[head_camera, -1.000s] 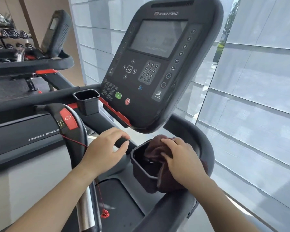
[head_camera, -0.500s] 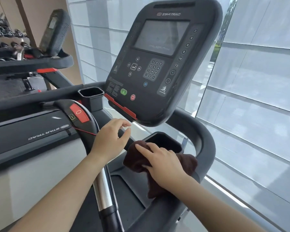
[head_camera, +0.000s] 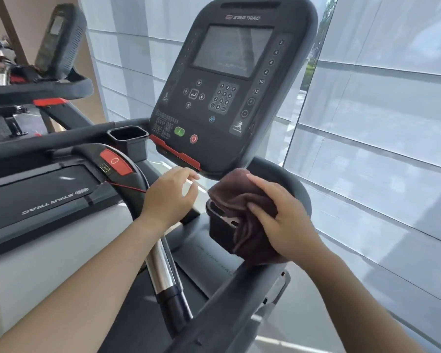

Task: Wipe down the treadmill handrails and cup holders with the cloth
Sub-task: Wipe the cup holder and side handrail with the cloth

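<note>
A dark brown cloth point(head_camera: 236, 200) is bunched over the right cup holder point(head_camera: 219, 226), covering most of its opening. My right hand point(head_camera: 281, 215) grips the cloth, fingers curled over its top and near side. My left hand point(head_camera: 169, 197) hovers beside it with relaxed fingers and holds nothing, in front of the centre handlebar point(head_camera: 130, 189). The right handrail point(head_camera: 239, 289) curves from under the cloth toward me. The left cup holder point(head_camera: 129, 141) stands uncovered beside the console point(head_camera: 229, 85).
The centre bar carries a red stop button point(head_camera: 115, 161) with a thin red cord and a chrome grip point(head_camera: 161, 271). A second treadmill point(head_camera: 36, 90) stands to the left. Frosted glass panels point(head_camera: 379, 123) close off the right side.
My right hand has pushed the cloth from the near rim up and over the top of the right cup holder. My left hand has stayed hovering near the centre bar.
</note>
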A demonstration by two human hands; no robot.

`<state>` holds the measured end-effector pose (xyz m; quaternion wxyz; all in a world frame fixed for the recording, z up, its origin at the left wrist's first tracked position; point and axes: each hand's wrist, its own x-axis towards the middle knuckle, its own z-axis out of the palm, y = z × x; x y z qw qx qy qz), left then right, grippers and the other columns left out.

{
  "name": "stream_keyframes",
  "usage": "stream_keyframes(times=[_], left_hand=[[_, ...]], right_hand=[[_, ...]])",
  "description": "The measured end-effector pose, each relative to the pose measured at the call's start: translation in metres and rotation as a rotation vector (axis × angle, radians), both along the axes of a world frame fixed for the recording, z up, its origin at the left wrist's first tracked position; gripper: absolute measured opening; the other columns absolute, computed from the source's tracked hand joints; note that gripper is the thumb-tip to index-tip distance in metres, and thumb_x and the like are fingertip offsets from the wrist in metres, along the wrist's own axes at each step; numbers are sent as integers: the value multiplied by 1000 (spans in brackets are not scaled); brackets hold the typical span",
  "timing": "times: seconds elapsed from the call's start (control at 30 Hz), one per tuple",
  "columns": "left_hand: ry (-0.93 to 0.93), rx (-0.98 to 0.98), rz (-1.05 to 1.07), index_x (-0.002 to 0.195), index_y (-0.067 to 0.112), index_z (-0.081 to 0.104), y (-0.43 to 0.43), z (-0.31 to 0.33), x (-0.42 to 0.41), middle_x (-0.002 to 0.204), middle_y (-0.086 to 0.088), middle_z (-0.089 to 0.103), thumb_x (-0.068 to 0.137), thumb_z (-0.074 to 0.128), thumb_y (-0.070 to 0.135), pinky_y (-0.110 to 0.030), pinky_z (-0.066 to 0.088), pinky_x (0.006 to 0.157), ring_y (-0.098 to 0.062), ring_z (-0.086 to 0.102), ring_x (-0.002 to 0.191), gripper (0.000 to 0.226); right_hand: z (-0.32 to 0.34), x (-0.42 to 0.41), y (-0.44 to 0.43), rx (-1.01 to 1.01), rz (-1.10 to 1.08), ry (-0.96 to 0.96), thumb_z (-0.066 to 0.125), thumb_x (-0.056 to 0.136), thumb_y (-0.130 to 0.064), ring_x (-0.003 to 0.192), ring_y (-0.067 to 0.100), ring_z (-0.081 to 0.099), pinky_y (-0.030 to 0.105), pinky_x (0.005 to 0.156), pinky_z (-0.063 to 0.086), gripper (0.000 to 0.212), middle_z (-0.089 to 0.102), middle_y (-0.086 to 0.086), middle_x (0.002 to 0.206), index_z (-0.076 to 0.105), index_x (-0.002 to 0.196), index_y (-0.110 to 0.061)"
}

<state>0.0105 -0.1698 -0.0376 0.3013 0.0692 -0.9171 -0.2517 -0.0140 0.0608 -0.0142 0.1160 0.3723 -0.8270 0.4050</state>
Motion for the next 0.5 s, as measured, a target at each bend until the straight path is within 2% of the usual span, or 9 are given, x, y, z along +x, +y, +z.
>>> stream_keyframes(times=[0.07,0.13,0.23,0.3,0.37,0.5], left_hand=[[16,-64,-30,97,24,59,7,0,7,101,7,63,83,43,30,-28,46,69,-13,56,91,22],[-32,-102,-70,98,26,59,15,0,19,101,10,62,81,43,33,-26,42,66,-12,55,94,25],[-84,-149,-78,100,29,58,20,2,46,103,15,58,82,46,34,-28,43,68,-9,53,98,22],[-106,-170,-63,103,29,58,21,5,70,105,15,58,84,50,31,-29,44,70,-8,53,99,20],[-137,-194,-42,102,29,58,22,8,95,104,16,59,85,50,32,-28,43,70,-7,53,98,19],[-213,-176,14,98,39,54,36,9,147,100,25,55,81,42,45,-31,47,71,-2,51,94,22]], right_hand=[[13,11,19,-53,14,-68,59,91,-17,114,-9,47,6,96,30,46,56,-19,123,48,132,-35],[17,21,34,-39,54,-105,58,91,-16,116,-9,46,6,97,30,47,56,-22,125,48,132,-35],[-9,29,39,122,82,-166,54,93,-28,117,-8,43,16,103,31,42,53,-20,130,46,133,-38],[-32,34,33,295,63,-72,44,93,-45,123,0,39,34,107,31,35,47,-19,134,48,128,-41],[-45,44,26,374,31,38,31,89,-55,127,9,37,45,106,29,41,45,-19,136,52,121,-41],[-55,94,10,349,94,104,27,88,-62,126,13,38,44,102,27,46,48,-15,132,52,120,-42]])
